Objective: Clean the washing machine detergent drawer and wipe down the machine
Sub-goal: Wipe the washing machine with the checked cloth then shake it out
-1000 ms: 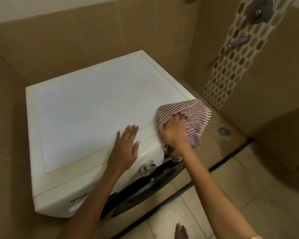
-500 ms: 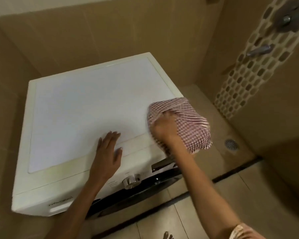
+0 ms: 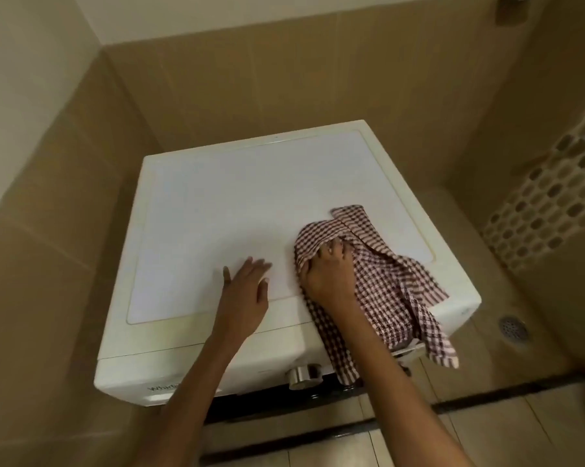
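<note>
The right hand (image 3: 328, 278) gripped the cloth (image 3: 385, 281) on the machine (image 3: 217, 203) top, front right; the left hand (image 3: 245, 298) lay flat, fingers (image 3: 254, 265) straight, at front centre. Overlapping strokes with even pressure were advisable.

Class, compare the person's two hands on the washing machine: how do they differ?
The left hand lies flat, fingers straight, holding nothing; the right hand curls round the checked cloth. The left hand touches the bare top; the right hand has cloth under it. Both rest on the washing machine.
</note>
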